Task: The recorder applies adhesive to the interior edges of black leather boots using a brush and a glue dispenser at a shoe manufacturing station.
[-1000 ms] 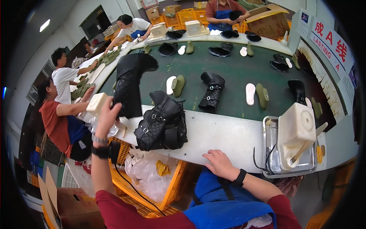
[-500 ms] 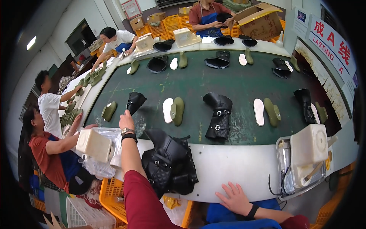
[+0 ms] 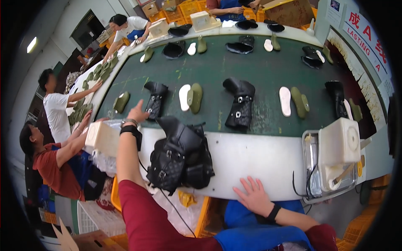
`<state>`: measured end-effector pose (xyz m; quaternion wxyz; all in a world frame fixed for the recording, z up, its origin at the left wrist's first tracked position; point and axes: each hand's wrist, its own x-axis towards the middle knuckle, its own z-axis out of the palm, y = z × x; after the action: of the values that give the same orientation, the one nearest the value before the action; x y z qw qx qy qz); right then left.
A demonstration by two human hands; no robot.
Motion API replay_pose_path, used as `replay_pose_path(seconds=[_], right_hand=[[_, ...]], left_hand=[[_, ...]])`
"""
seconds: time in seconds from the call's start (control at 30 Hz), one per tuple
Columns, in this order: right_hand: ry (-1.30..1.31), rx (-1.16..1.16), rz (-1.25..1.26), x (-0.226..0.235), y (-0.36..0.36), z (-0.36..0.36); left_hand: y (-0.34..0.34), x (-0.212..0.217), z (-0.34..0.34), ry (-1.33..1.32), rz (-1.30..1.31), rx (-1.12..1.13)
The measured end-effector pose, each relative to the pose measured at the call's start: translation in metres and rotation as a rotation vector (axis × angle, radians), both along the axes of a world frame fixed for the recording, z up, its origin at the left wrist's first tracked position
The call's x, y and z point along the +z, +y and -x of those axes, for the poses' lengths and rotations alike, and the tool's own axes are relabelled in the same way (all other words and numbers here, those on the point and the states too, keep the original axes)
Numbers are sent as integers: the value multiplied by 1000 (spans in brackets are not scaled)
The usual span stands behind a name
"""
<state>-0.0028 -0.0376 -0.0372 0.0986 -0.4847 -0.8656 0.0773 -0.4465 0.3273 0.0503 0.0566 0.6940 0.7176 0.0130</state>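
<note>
My left hand (image 3: 137, 113) reaches out over the near edge of the green belt (image 3: 205, 67), its index finger stretched out and nothing in its grasp. Just to its right lies a black quilted boot upper (image 3: 155, 100) with buckles, on the belt. Fingers spread, my right hand (image 3: 254, 196) rests at the front edge of the white table (image 3: 247, 154). Between my arms a pile of black buckled boot uppers (image 3: 178, 157) sits on that table. Farther right on the belt are another black boot upper (image 3: 240, 102), a white insole (image 3: 184, 97) and a green shoe last (image 3: 194, 98).
A white container with a brush (image 3: 335, 180) stands in a metal tray (image 3: 310, 167) at the right. Another cream container (image 3: 101, 138) is at the left, near a co-worker in a red shirt (image 3: 56, 167). Orange crates (image 3: 203, 217) are below the table. Other people work around the belt.
The small boot upper by my left hand now lies lengthwise on the belt, and that hand has come away from it. My right hand stays at the table edge. The view has shifted.
</note>
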Motion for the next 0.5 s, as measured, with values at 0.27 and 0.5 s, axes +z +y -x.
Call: replay_pose_path(seconds=[0.27,0.5], right_hand=[[16,31,-64,-1,2,-2],[87,23,-137,-9,-10,0]], left_hand=[[-173,59,-46,-529,-15,-62],[-256,-36,-90,-340,-136,-79]])
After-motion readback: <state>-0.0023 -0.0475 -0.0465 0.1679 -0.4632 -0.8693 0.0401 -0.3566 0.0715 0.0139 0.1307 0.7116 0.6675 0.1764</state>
